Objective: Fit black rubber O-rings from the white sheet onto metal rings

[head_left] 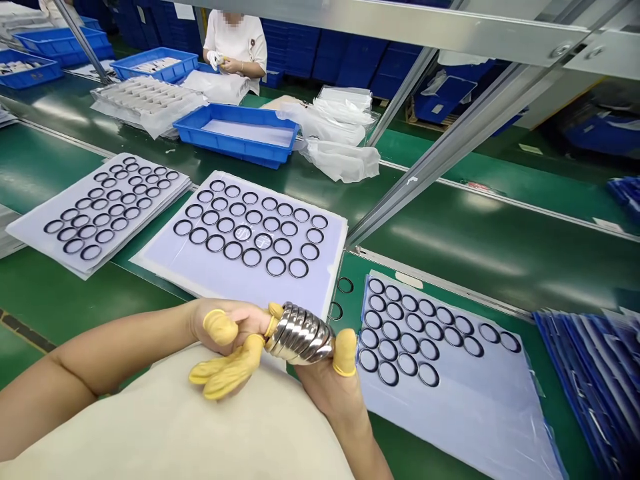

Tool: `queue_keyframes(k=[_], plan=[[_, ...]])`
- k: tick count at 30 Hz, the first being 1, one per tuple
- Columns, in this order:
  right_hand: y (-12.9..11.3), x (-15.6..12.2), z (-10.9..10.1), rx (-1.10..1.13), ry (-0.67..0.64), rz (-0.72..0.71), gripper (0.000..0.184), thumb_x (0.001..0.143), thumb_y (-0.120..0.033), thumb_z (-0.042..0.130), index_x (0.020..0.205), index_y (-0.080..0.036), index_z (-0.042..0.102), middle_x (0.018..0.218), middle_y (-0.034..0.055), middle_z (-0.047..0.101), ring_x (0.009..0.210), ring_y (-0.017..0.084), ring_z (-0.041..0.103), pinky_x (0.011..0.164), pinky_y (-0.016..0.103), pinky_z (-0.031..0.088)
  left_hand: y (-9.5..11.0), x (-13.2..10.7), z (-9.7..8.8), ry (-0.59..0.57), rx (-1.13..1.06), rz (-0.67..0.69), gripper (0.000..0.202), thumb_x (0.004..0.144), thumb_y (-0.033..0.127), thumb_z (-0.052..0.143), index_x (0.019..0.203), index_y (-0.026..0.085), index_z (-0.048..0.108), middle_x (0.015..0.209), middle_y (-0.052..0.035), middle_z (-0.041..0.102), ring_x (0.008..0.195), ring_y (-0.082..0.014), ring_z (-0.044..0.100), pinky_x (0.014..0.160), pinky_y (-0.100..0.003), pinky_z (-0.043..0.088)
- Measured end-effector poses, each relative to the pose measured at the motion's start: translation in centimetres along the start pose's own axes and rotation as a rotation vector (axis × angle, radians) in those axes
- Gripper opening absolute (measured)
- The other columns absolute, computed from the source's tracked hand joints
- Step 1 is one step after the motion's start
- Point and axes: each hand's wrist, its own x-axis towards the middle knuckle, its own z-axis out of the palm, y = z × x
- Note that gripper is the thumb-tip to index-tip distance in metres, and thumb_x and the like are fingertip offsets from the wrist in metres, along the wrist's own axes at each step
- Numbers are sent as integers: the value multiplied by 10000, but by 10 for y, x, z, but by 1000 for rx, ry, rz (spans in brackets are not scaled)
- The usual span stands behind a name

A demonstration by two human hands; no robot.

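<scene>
At a green bench (490, 207), the person's left hand (240, 325) and right hand (326, 387) clasp a stack of shiny rings (301, 335) between them at near centre, where uneven pressure (the rings fan askew) could let some slip and scatter.

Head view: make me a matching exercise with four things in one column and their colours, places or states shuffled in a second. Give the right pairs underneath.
Column one
1. Finger cots
2. Nearest tray
3. Ring stack
4. Co-worker's top

Column two
A. Silvery, held between the left hand and the right hand
B. White, in the background
C. Yellow, worn on both hands
D. Blue, open at the top

Pairs: 1-C, 2-D, 3-A, 4-B
</scene>
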Motion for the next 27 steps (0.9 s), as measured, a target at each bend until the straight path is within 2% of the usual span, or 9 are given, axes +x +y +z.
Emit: queue_keyframes(k=[5,9,12,18,21,24,27], plan=[[4,-2,-4,36,-20,-22,765,732,-824,378,1166,-267,673,1245,89,648,1252,344,487,1083,527,302,-3,-4,-1,147,149,-4,912,513,547,826,1222,47,546,635,-73,686,649,-250,683,538,-282,543],[5,-3,-4,51,-42,-44,752,722,-818,399,1159,-272,676,1253,87,641,1267,348,469,1083,532,296,-4,-10,-2,193,223,-52,908,562,483,828,1272,21,502,671,-69,687,750,-273,686,549,-283,537],[3,-4,-1,67,-24,-29,727,720,-815,408,1114,-274,694,1220,91,659,1266,350,470,1087,539,282,-3,-10,-1,185,226,-82,871,589,480,816,1267,28,510,680,-64,685,751,-271,685,546,-283,532],[-1,1,5,156,-18,-5,681,770,-768,396,1104,-265,709,1202,80,675,1270,328,471,1093,508,283,-3,-7,-2,141,203,-100,999,460,449,881,1280,30,495,737,-64,695,744,-257,679,515,-253,517],[-2,5,5,176,-1,37,680,764,-770,400,1059,-251,726,1173,85,692,1261,328,480,1088,505,289,-6,-9,-3,213,208,-49,1028,477,478,868,1301,13,468,748,-70,692,746,-255,681,523,-250,519],[-2,8,4,167,17,57,674,749,-772,413,1023,-247,735,1156,84,702,1254,326,489,1082,502,296,-10,-12,-6,334,211,76,1015,541,531,824,1326,15,438,759,-72,693,755,-248,687,541,-248,529],[-2,9,4,152,20,54,660,748,-769,408,1001,-256,738,1139,81,709,1245,324,498,1084,502,292,-12,-14,-8,366,219,103,1022,536,548,821,1326,24,440,770,-74,696,753,-248,691,545,-249,533]])
